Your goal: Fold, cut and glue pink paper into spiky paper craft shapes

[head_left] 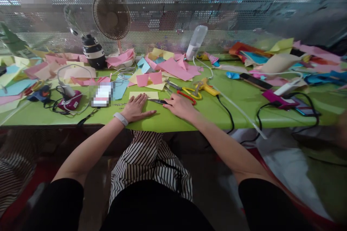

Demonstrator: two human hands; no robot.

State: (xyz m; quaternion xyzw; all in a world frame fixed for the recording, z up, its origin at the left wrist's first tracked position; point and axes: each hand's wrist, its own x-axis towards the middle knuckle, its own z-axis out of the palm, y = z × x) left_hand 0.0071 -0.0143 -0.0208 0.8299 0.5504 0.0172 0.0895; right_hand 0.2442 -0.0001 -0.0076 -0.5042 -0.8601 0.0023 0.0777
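My left hand [137,108] lies flat on the green tabletop, fingers stretched out and thumb apart. Its fingertips press on a pale yellow paper strip [151,95]. My right hand [181,106] is closed around a slim dark pointed tool [159,101], whose tip points left, at the lower edge of the strip. The exact kind of tool cannot be made out. Just beyond my right hand lie a tool with red and yellow handles [195,94], grey-jawed pliers [173,85] and a yellow glue gun [208,87]. Small metallic bits [119,105] rest left of my left hand.
Colored paper pieces [176,68] heap along the back, below a perforated metal screen [162,14]. A fan [111,16], a black jar [93,52] and a white lamp [197,41] stand there. A phone [102,94], magenta power blocks [72,101] and cables lie at the sides.
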